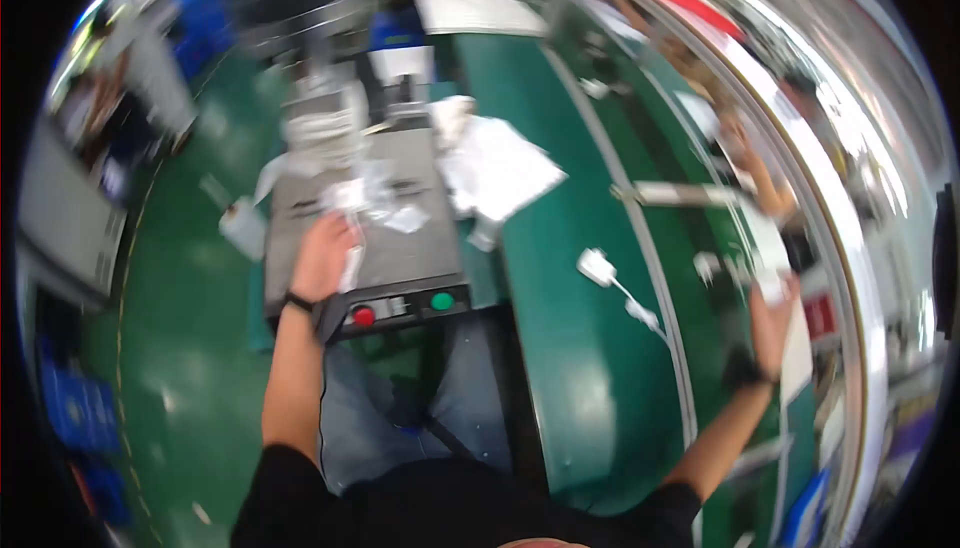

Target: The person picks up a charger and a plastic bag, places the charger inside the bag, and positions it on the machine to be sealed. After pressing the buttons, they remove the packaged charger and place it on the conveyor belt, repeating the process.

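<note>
My left hand (328, 251) is over the left part of a grey-topped machine (400, 258), its fingers curled on a thin white piece (352, 266) too blurred to name. Thin crumpled white pieces (378, 198) lie just beyond those fingers. Stretched out far to the right, my right hand (772, 323) reaches over the far side of the conveyor line. Its fingers close on a small white block (771, 286), smeared by motion. Between my arms, a white power adapter (597, 267) with a white cable lies on the green belt (570, 368).
The machine's front has a red button (363, 316) and a green button (442, 301). White sheets (505, 173) lie to its right, partly over the belt. A metal rail (660, 298) divides the line. Another person's arm (765, 178) works across it. A white roll (243, 228) is at the machine's left.
</note>
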### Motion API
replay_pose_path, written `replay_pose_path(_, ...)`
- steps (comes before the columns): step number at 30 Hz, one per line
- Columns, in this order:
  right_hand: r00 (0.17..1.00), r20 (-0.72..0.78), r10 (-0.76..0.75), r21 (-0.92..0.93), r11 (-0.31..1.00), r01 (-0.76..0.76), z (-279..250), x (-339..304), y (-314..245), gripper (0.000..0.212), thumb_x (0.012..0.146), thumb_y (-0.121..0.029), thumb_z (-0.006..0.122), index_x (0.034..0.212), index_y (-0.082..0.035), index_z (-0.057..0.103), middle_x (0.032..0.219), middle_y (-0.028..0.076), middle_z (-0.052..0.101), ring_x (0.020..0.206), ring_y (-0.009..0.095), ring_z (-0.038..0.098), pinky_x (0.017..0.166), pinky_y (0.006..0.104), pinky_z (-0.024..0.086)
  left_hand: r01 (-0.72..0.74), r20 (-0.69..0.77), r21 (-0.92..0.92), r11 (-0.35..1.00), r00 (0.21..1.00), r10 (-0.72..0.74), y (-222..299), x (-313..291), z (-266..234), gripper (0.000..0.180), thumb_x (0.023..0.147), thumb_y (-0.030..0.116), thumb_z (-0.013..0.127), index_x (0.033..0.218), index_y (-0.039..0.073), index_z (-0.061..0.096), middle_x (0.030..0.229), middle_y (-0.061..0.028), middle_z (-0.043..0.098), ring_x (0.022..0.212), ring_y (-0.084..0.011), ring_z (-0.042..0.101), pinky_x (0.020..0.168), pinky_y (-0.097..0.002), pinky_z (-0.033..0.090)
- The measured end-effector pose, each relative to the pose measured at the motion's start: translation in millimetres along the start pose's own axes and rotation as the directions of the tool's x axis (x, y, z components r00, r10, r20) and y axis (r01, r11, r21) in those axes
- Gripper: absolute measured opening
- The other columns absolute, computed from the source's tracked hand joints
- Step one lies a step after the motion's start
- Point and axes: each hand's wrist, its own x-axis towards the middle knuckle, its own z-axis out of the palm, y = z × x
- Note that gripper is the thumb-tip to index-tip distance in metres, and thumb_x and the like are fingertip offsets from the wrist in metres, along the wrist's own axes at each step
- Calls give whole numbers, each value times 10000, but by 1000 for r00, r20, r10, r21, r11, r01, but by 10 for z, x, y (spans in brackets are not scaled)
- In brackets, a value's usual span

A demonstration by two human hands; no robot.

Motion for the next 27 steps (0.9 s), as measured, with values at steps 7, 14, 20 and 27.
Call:
replay_pose_path(7, 856, 417, -307, 707, 702, -93, 417, -667, -649, 728, 809, -248, 823, 1382, -19, 437, 1127, 69, 603, 946, 160, 607, 785, 278, 511, 428, -52, -395, 813, 873, -486, -481, 33, 552, 240, 970, 363, 569, 1029, 130, 558, 716, -9, 546, 552, -163, 485, 500, -334, 394)
replay_pose_path(14, 428, 821, -378, 561, 677, -477, 3225, -637, -1724, 607, 902, -325, 730, 1344, 30, 512, 1112, 138, 655, 967, 191, 649, 821, 331, 541, 199, 72, -45, 979, 978, -195, -71, -1204, 870, 345, 1086, 310, 407, 1180, 29, 585, 585, 47, 349, 483, -63, 307, 496, -237, 278)
replay_pose_path(20, 561, 750, -351, 414, 910, 17, 4562, -566, -2080, 458, 905, -305, 745, 1172, 44, 617, 831, 3, 658, 673, 110, 597, 616, 289, 482, 76, -284, 109, 991, 958, -43, -19, -2156, 259, 431, 1105, 341, 347, 1183, -14, 578, 553, 46, 318, 484, -56, 270, 504, -250, 235)
replay_pose_path(27, 591, 616, -520, 324, 852, 412, 4645, -632, -2111, 363, 889, -248, 749, 1058, 53, 638, 849, 71, 691, 715, 169, 636, 657, 343, 492, 40, -457, 300, 953, 883, 107, 9, -2788, -76, 370, 1095, 256, 380, 1152, -25, 613, 705, -21, 513, 645, -97, 491, 637, -251, 409)
